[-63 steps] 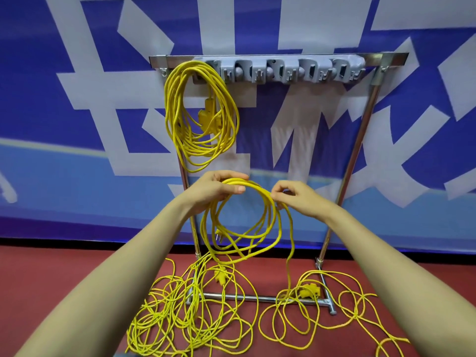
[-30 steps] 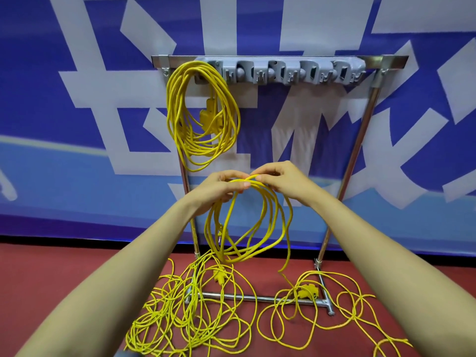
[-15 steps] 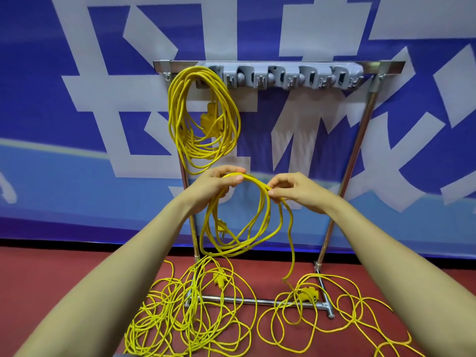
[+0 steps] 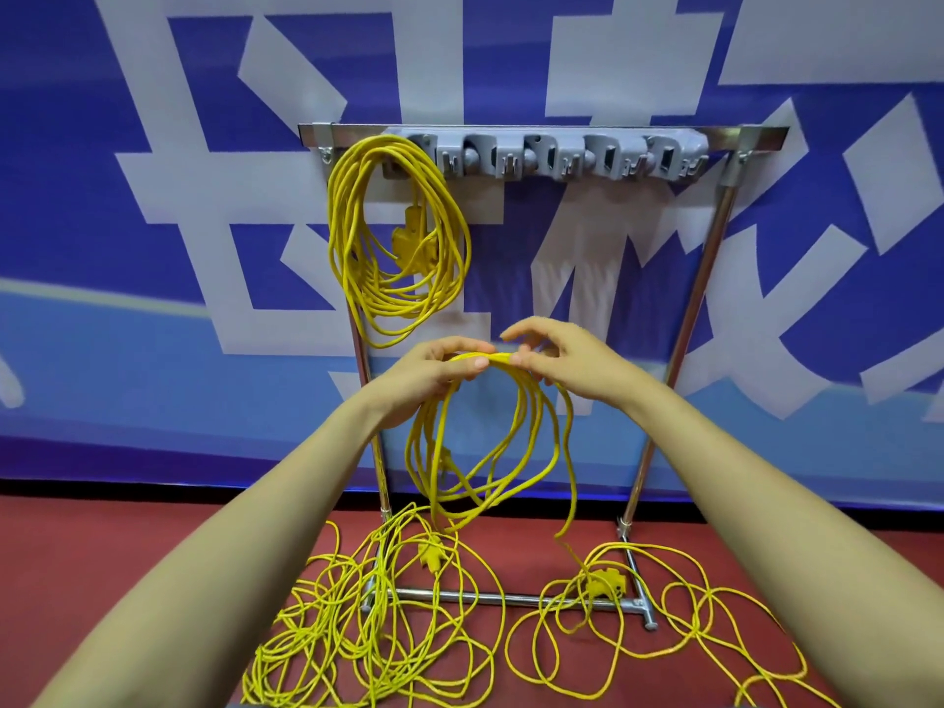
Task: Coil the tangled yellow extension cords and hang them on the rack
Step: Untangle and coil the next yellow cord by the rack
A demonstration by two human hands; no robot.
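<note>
Starting on the left: one finished coil [image 4: 398, 237] already hangs off the leftmost hook of the rack [image 4: 761, 136], with its socket block dangling inside the loops. Below it, on the red floor [image 4: 102, 580], there's a messy pile of cord [image 4: 368, 636] draped over the rack's bottom bar.

Moving in, the left hand [image 4: 429, 375] has its fingers curled round the top of a small coil [image 4: 485, 452], which hangs in mid-air in front of the rack, a few loops deep. The right hand [image 4: 567, 360] is just beside it, nearly touching. Its thumb and a couple of fingers pinch the same bundle at the top, while the index finger sticks out loose above.

One strand drops from the right side of that coil to the floor, toward a yellow plug [image 4: 605, 585] by the bottom bar. Further right, loose loops [image 4: 689, 646] sprawl around the rack's foot (not knotted as far as I can see, just spread out). The other grey hooks [image 4: 562, 158] have nothing on them.
</note>
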